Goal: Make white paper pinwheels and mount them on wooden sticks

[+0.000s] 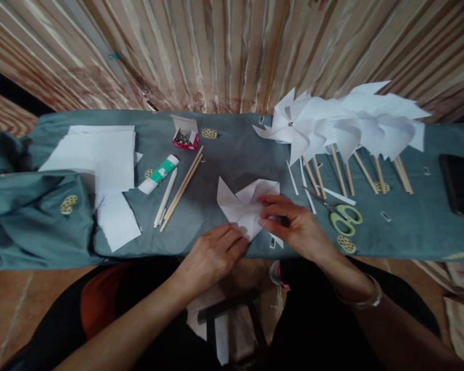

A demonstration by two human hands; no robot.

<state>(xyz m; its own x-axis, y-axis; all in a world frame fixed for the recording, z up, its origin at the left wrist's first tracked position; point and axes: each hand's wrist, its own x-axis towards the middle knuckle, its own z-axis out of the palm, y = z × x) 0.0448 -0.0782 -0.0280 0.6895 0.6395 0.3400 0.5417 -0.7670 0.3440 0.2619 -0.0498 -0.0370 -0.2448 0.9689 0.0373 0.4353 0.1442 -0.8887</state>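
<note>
A white paper pinwheel [250,198], partly folded, lies near the front edge of the cloth-covered table. My left hand [218,252] is closed on its lower left edge, fingertips pressed together on the paper. From the right, my right hand [290,221] pinches the pinwheel's right side between thumb and fingers. Pointed flaps stand out at its upper left and upper right. Part of the lower paper is hidden behind my hands. Green-handled scissors [342,216] rest to the right of my right hand, beside thin paper strips [308,186].
Finished pinwheels [344,123] on sticks are piled at the back right. Loose wooden sticks [182,188], a glue stick [159,174], a box of metal pins [185,135] and white paper sheets [112,159] lie to the left. A dark phone [461,184] sits far right.
</note>
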